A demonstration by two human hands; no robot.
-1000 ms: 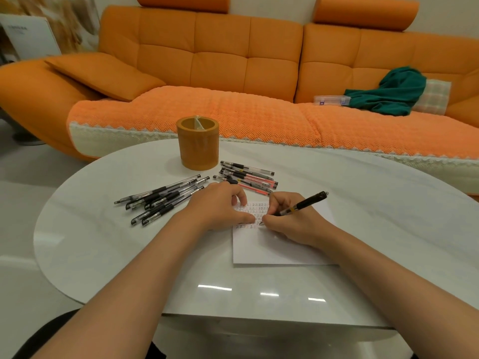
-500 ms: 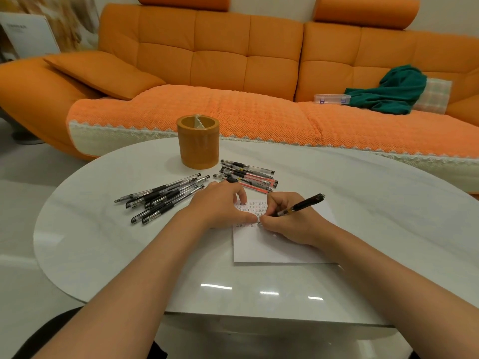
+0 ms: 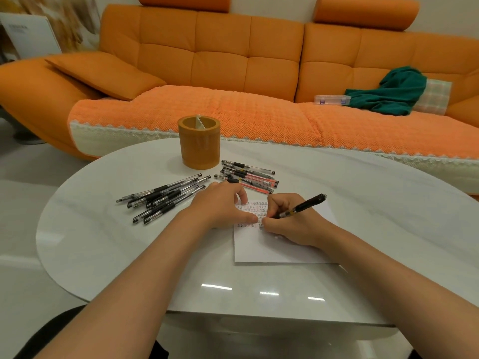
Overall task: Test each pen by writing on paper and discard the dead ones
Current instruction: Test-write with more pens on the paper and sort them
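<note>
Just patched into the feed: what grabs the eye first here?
The orange sofa fills the background. On the white table, the right hand writes with a black pen on paper that the left hand pins down. Two pen piles lie beside an orange cup.

The white table lies bare along its left edge, its near edge and across its whole right side. Toward the far middle, three things crowd together: an orange cup, a fan of black pens to its near left, and a bundle of red and black pens just beside its right. Both hands rest on the paper, blocking the centre.
</note>
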